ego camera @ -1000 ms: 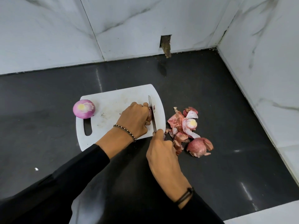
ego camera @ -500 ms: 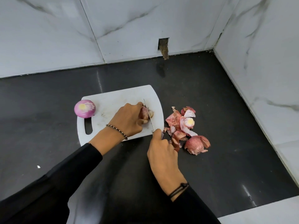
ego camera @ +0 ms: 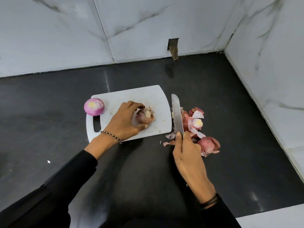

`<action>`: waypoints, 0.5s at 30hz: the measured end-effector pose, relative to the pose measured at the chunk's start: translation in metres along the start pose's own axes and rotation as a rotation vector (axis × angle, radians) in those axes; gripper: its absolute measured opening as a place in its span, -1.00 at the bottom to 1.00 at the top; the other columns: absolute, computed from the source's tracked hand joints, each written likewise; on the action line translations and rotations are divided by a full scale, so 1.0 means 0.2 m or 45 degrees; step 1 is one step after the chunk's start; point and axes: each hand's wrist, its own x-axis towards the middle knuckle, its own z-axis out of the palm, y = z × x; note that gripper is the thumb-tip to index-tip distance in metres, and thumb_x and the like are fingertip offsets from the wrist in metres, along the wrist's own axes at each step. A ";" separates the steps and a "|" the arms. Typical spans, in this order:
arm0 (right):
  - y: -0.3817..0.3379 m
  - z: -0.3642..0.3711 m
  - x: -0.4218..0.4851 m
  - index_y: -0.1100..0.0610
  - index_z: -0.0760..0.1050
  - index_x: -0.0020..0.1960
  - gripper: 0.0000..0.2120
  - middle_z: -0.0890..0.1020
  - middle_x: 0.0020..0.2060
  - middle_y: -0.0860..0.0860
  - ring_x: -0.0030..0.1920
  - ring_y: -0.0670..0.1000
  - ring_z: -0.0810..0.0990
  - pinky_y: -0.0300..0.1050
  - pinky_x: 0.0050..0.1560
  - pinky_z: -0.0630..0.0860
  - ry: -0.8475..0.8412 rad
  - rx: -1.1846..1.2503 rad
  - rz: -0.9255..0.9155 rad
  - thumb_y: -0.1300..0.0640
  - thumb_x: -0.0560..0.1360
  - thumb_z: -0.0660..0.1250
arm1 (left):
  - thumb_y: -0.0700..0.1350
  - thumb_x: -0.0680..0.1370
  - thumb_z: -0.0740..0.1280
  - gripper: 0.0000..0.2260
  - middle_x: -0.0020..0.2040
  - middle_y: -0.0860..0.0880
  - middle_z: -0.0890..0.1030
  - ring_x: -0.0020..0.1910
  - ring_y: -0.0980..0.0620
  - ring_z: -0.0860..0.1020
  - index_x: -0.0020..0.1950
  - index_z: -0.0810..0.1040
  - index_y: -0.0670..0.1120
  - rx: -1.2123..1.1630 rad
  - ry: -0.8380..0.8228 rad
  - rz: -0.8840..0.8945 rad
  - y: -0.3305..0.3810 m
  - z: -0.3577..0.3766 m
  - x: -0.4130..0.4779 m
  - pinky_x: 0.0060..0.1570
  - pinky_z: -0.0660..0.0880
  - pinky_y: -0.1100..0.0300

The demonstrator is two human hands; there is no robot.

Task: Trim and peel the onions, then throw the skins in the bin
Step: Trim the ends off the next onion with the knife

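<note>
Since half a second ago the knife point(ego camera: 177, 116) has left the onion point(ego camera: 144, 116) and swung right, past the edge of the board point(ego camera: 148, 96). Its blade now sits over the tabletop point(ego camera: 238, 153) against the pile of skins point(ego camera: 209, 143), and it seems to be sweeping a cut end aside. The left hand point(ego camera: 125, 122) has drawn back a little, so the trimmed face of the onion now shows.

The right hand point(ego camera: 189, 157) has its grip closed round the knife handle, with a finger up at the heel of the blade. The left hand's grip is clamped on the onion, fingertips over the far side and thumb on the near side, pinning it to the right half of the board. Further out, a peeled onion point(ego camera: 94, 106) sits at the board's left corner above the handle slot. The skins lie on the tabletop just right of the board. No bin is in view.

The onion is round and papery, so it could roll or slip under the thumb when the blade comes back, and that would put the left fingertips close to the edge. Sweeping with the blade may also scatter light scraps across the dark tabletop.

The held onion is brownish pink with dry, ragged skin still on it. Its upturned cut end is pale, with loose flakes curling at the rim.
</note>
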 end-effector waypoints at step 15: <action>-0.08 0.17 -0.02 0.14 0.35 0.15 -0.72 0.59 -0.17 0.14 -0.18 0.21 0.61 0.13 -0.22 0.50 -0.164 -0.157 -0.067 -0.04 0.73 -0.02 | 0.08 0.31 0.58 -0.43 0.07 0.01 0.58 0.06 0.00 0.51 0.25 0.51 -0.03 0.076 0.032 -0.024 0.02 0.02 0.03 0.05 0.45 0.13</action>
